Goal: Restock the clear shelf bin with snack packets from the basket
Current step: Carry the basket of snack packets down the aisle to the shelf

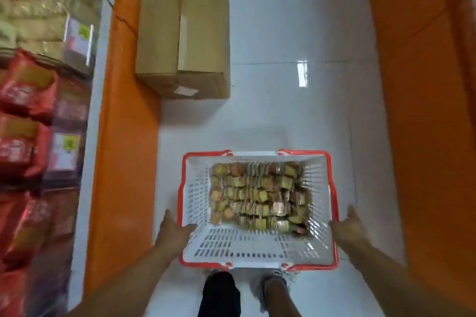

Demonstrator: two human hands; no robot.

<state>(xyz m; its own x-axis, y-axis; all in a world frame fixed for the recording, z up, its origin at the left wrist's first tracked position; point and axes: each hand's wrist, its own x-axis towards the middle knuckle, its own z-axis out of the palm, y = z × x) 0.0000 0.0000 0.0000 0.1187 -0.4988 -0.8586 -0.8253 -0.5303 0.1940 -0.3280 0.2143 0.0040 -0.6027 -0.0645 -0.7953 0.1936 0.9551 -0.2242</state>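
The person is standing over the white basket (257,242) with red rim, which is sitting on the glossy white floor (296,33) just ahead of their feet. The left hand (173,229) is gripping its near-left rim; the right hand (347,226) is pressing against the right rim, its grip unclear. Snack packets (260,195) are filling the basket bottom. Lifting evenly from both sides should be keeping the load level. A cardboard box (183,33) is lying far left, beside blurred shelves (38,85); no clear bin is identifiable.
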